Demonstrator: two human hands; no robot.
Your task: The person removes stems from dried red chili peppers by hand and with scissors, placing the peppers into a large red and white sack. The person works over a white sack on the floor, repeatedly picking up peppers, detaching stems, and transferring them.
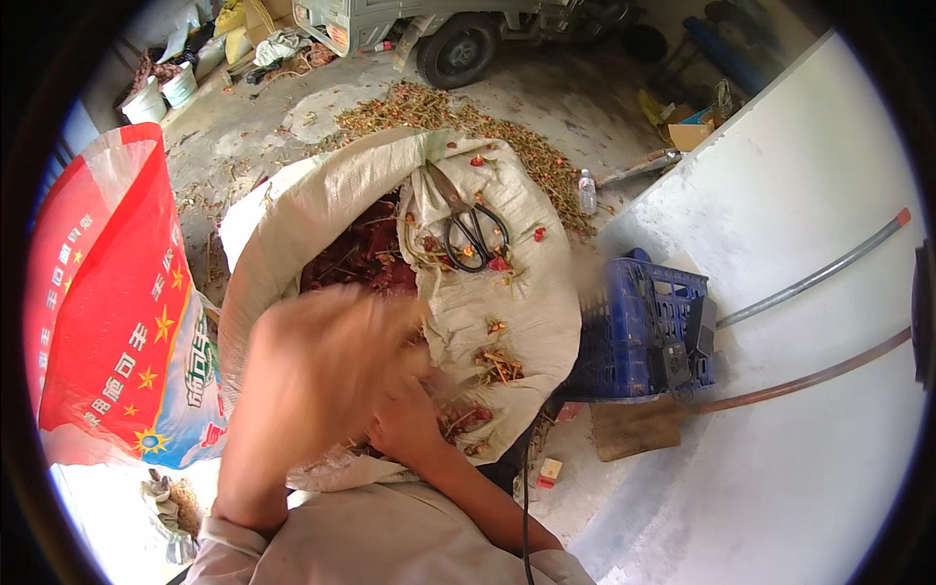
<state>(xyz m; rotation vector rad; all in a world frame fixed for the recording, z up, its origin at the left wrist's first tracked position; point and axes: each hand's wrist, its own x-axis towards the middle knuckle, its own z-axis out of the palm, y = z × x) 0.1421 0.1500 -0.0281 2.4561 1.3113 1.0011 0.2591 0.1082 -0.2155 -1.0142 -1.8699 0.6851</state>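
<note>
A large white woven sack (512,300) stands before me with its rim rolled outward. Dark red dried pods, apparently chili peppers (358,252), lie inside. My left hand (336,351) is blurred by motion over the sack's opening, and what its fingers hold cannot be made out. Just below and to the right, my right hand (406,420) is close to the left one; its fingers are partly hidden. Black-handled scissors (472,234) rest on the far fold of the sack. Stem scraps (501,365) and red bits are scattered over the cloth.
A red printed plastic bag (124,307) stands at left. A heap of stems (439,110) covers the floor beyond the sack, near a vehicle wheel (459,51). At right are a plastic bottle (587,191), a blue crate (621,329) and a white wall (790,219). A black cable (526,504) hangs close by.
</note>
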